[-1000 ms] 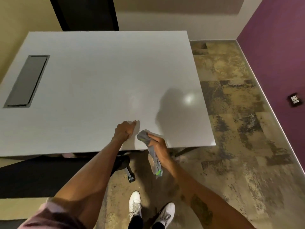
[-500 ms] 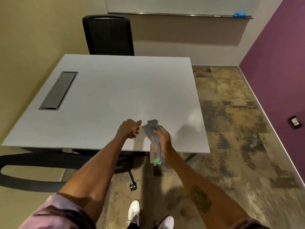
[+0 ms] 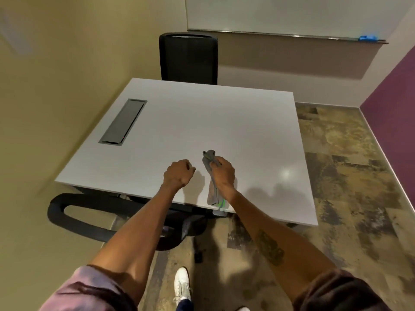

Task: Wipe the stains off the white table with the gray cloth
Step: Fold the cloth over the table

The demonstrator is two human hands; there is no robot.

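Two hands [image 3: 178,173] [image 3: 222,172], one gray cloth [image 3: 212,176], one white table [image 3: 224,122].

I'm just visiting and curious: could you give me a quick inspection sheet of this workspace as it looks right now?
Surface: white table, no stains that I can make out; a light glare spot near the right side.
Job's things: gray cloth dangling from the right hand, its lower end with a green tag hanging by the near edge.
Clutter: nothing seen.
Hands: right hand closed on the cloth; left hand a loose fist, holding nothing visible.
Cables: nothing seen; a closed gray hatch is set into the tabletop.
Surroundings: black chair behind, another tucked in front, whiteboard.
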